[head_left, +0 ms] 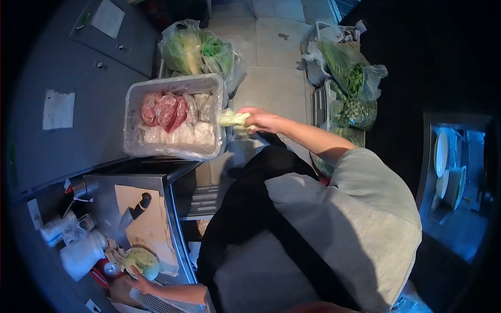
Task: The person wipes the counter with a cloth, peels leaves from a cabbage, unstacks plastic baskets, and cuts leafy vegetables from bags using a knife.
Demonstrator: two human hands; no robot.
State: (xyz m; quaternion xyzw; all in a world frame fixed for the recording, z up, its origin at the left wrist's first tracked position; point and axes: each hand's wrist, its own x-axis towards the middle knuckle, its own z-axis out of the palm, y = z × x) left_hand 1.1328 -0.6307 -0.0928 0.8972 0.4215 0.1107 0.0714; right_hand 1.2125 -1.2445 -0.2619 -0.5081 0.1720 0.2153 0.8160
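Note:
My right hand (263, 121) reaches out beside the plastic-lined tub (223, 94), fingers wrapped round a pale green leafy piece (234, 118) that is slightly blurred. Bagged red meat (166, 110) and several pale wrapped packs (182, 133) lie inside the tub. At the lower left, my left hand (138, 282) has its fingers spread at the edge of a pale green cabbage (141, 262), perhaps touching it. A knife with a black handle (140, 206) rests on the brown board (156, 229), above the cabbage.
Bagged leafy greens (195, 52) stand behind the tub. More bagged greens (355, 86) fill crates at the right. Tiled floor (266, 47) runs between them. Grey cabinets (68, 78) line the left side. A white container (83, 254) stands near the cabbage; plates (441, 154) are far right.

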